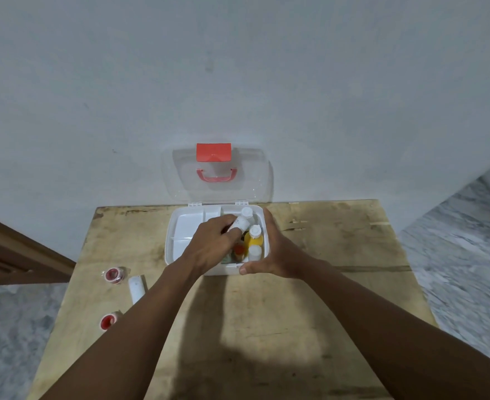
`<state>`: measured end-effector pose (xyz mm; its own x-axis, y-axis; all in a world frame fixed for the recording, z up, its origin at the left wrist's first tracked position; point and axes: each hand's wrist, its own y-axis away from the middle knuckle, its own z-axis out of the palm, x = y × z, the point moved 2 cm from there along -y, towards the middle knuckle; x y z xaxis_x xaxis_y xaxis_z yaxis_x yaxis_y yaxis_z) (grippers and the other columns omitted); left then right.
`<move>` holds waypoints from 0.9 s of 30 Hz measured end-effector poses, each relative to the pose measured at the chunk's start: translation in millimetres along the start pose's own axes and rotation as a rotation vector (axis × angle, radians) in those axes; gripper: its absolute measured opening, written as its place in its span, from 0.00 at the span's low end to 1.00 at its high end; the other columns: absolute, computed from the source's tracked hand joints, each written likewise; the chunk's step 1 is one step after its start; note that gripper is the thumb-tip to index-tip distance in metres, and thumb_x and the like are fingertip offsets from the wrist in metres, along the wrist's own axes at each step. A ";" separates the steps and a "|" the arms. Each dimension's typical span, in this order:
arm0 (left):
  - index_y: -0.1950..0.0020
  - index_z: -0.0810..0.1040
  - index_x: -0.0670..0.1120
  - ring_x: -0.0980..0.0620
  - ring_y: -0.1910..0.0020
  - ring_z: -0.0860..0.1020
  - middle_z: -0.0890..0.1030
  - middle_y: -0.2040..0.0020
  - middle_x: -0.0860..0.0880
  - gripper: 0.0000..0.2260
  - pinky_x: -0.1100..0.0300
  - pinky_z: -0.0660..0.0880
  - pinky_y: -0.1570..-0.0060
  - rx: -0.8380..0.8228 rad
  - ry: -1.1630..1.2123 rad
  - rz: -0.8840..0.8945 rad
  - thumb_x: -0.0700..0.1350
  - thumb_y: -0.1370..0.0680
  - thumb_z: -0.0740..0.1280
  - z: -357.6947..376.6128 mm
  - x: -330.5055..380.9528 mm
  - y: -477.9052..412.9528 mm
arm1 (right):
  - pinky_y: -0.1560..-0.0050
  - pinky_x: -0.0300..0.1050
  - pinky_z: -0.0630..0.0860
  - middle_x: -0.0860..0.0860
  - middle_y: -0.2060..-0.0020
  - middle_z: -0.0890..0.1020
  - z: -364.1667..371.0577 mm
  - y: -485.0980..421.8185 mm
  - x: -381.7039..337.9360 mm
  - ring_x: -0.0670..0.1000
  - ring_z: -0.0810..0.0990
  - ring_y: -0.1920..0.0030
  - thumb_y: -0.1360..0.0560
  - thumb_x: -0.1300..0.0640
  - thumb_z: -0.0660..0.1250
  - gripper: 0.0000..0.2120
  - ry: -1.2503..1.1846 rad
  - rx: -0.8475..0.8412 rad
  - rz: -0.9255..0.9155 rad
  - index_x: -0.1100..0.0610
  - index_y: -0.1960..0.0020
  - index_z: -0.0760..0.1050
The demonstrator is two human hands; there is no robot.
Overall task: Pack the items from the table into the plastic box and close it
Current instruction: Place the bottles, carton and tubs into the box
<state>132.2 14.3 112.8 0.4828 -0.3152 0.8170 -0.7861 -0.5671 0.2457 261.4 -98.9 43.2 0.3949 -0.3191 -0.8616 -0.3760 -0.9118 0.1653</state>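
A white plastic box [174, 241] sits at the far edge of a wooden table [266, 327], right by the gray wall [238, 67]. Its clear lid [255, 180] is up & leans back on the wall, w/ a red latch [213, 152] at the top and a red handle [216, 175] under it. The left hand [209, 248] is over the box, fingers curled round a small white bottle [239, 224], held tilted above the right part of the box. The right hand [269, 255] hugs the near right corner of the box: thumb [251, 268] pressed on the near wall, fingers flat along the right wall. Inside, on the right side, a white-cap bottle [247, 212] stands at the far end, then a yellow bottle [254, 238] w/ a white cap, then a white bottle [254, 252] nearer. Just left of those is smth w/ a red top [239, 250]; can't tell what it is. The left part of the box holds a white tray [187, 226] w/ dividers. Still on the table, well apart from the box at the near left: a roll w/ a red middle [113, 275], a white tube [137, 288] lying just beside the left arm, & 1 more red-middle roll [108, 321] nearer, at the table's left edge.
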 end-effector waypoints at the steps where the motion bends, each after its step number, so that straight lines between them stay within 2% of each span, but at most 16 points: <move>1: 0.51 0.80 0.51 0.55 0.56 0.79 0.82 0.56 0.55 0.07 0.63 0.70 0.58 0.030 -0.006 0.029 0.50 0.21 0.64 -0.9 -1.0 -1.1 | 0.36 0.57 0.77 0.46 0.31 0.69 -0.5 0.2 -0.3 0.52 0.72 0.31 0.44 0.43 0.85 0.62 0.006 0.004 -0.012 0.46 0.23 0.48; 4: 0.45 0.81 0.51 0.56 0.53 0.79 0.83 0.53 0.55 0.07 0.67 0.72 0.54 0.083 0.013 0.085 0.46 0.23 0.69 -5.5 -5.0 -3.9 | 0.36 0.57 0.76 0.45 0.32 0.70 -0.7 1.0 -0.7 0.51 0.72 0.32 0.43 0.46 0.84 0.59 0.011 0.006 -0.035 0.47 0.24 0.50; 7: 0.46 0.80 0.52 0.57 0.53 0.81 0.83 0.53 0.55 0.09 0.66 0.75 0.52 0.034 0.012 0.085 0.43 0.25 0.73 -8.1 -10.4 -4.6 | 0.36 0.56 0.76 0.43 0.32 0.69 -0.3 0.2 -1.4 0.50 0.72 0.32 0.43 0.46 0.85 0.59 0.016 0.014 -0.023 0.46 0.24 0.50; 11: 0.47 0.80 0.52 0.57 0.55 0.80 0.82 0.53 0.55 0.11 0.71 0.72 0.56 -0.007 -0.107 0.088 0.41 0.27 0.75 -4.9 -15.9 -2.0 | 0.35 0.56 0.75 0.41 0.33 0.69 -0.5 -0.1 -1.6 0.50 0.72 0.31 0.44 0.46 0.85 0.61 0.025 0.007 -0.019 0.47 0.23 0.49; 15: 0.52 0.80 0.53 0.54 0.56 0.80 0.81 0.57 0.55 0.12 0.60 0.77 0.51 -0.120 -0.242 0.128 0.39 0.30 0.76 0.9 -17.7 -3.4 | 0.33 0.55 0.74 0.37 0.34 0.68 -1.2 1.2 -2.4 0.48 0.71 0.31 0.43 0.48 0.84 0.61 0.030 -0.007 -0.020 0.50 0.23 0.48; 19: 0.46 0.81 0.48 0.50 0.52 0.81 0.84 0.51 0.50 0.15 0.54 0.79 0.47 -0.163 -0.349 0.142 0.39 0.30 0.75 7.1 -14.9 -9.6 | 0.32 0.56 0.73 0.41 0.33 0.67 -1.3 0.3 -4.6 0.49 0.69 0.29 0.43 0.48 0.84 0.60 0.044 0.003 -0.047 0.52 0.23 0.50; 23: 0.50 0.81 0.48 0.49 0.54 0.81 0.84 0.54 0.49 0.11 0.52 0.79 0.50 -0.177 -0.396 0.161 0.39 0.30 0.74 11.4 -14.6 -11.7 | 0.35 0.57 0.75 0.44 0.32 0.67 -1.5 0.1 -3.7 0.51 0.70 0.30 0.44 0.49 0.85 0.60 0.045 0.009 -0.059 0.50 0.23 0.50; 27: 0.56 0.79 0.48 0.49 0.59 0.78 0.81 0.60 0.51 0.06 0.58 0.74 0.58 -0.201 -0.460 0.175 0.39 0.29 0.73 13.4 -14.6 -10.6 | 0.35 0.57 0.75 0.44 0.33 0.68 -1.7 0.9 -4.1 0.51 0.71 0.31 0.43 0.50 0.85 0.60 0.038 -0.001 -0.055 0.50 0.23 0.49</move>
<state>138.6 14.8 91.3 0.4217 -0.7186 0.5530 -0.9067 -0.3336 0.2579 260.9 -98.9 47.7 0.4465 -0.2776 -0.8507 -0.3517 -0.9286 0.1184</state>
